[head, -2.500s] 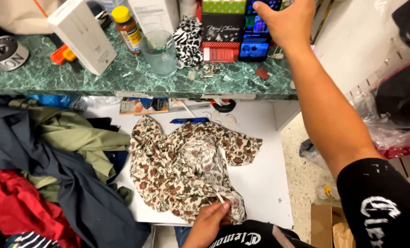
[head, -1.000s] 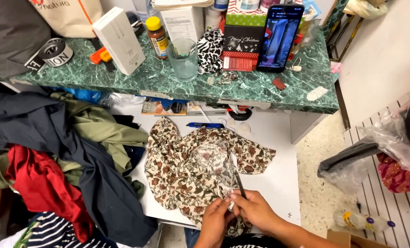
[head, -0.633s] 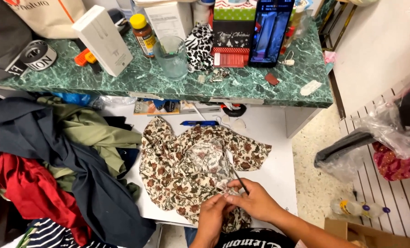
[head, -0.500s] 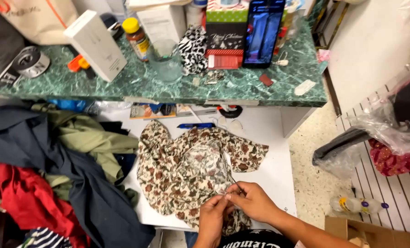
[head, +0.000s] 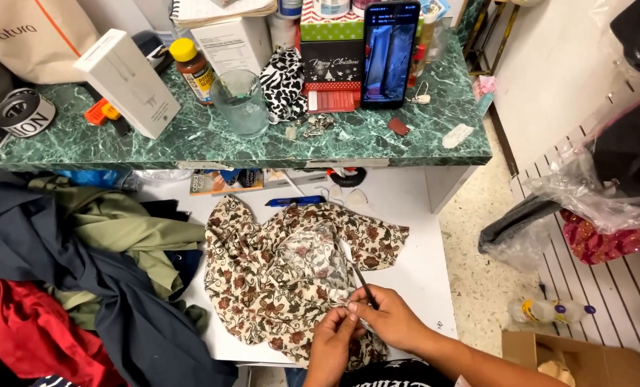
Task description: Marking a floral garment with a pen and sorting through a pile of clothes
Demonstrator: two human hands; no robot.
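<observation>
Along the left edge of the white worktable [head: 413, 279] a heap of dark blue, olive green and red garments [head: 83, 279] is spilling over, and just beside it the cream, floral-printed fabric piece [head: 277, 279] is lying crumpled across the middle of the table, reaching down to its near edge. At that near edge the left hand [head: 332, 344] is coming up from below, its fingers pressed together in a pinch on the hem of the fabric, touching the right hand [head: 390, 320], which is sitting just to the right and pinching a thin, dark, rod-like tool [head: 354, 266] between thumb and fingertips. The tool's long axis is running diagonally, from the right hand's grip up and to the left toward the middle of the fabric, so its free tip is pointing away from the person and lying over the cloth; whether it is a pair of slim scissors or a picker cannot be told. The fabric is lying mostly up and left of both hands, its wider spread going left to right, with the left hand nearer its bulk. Farther back, a blue pen [head: 295, 201] is lying near the table's far edge, under the green marble-patterned shelf [head: 212, 143], where a clear glass cup [head: 240, 102] and a propped black smartphone [head: 390, 54] are standing.
</observation>
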